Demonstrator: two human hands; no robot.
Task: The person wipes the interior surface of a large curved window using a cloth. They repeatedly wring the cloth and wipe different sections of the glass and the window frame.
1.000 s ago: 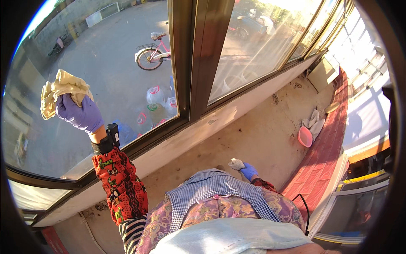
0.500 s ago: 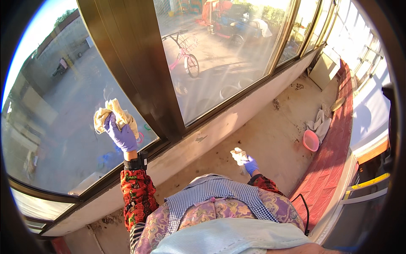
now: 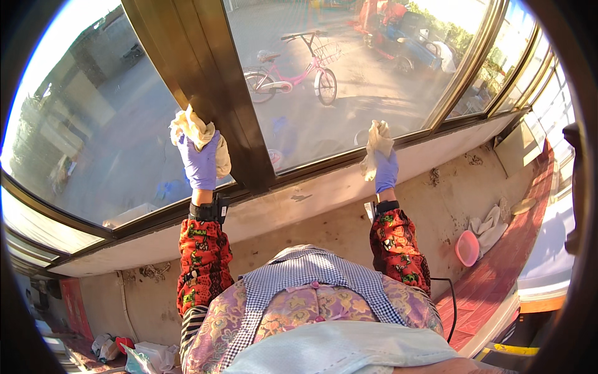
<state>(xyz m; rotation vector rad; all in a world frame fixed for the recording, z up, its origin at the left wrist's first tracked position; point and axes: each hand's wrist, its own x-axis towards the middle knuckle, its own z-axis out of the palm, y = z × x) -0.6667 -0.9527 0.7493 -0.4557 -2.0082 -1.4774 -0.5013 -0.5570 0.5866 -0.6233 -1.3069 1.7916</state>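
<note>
My left hand, in a purple glove, is closed on a crumpled cream cloth. It is up at the left window pane, where the glass meets the wide brown frame post. Also gloved in purple, my right hand grips a second cream cloth. That cloth hangs in front of the lower edge of the right window pane, near the sill; whether it touches the glass I cannot tell. Folds of cloth cover part of the fingers of both hands.
Below the window runs a low pale wall. On the floor to the right are a pink basin and a grey rag, beside a red tiled ledge. Through the glass a pink bicycle shows outside.
My right hand has risen with its cloth from low over the floor to the right pane's lower edge. The left hand and its cloth have shifted right, up to the frame post.
</note>
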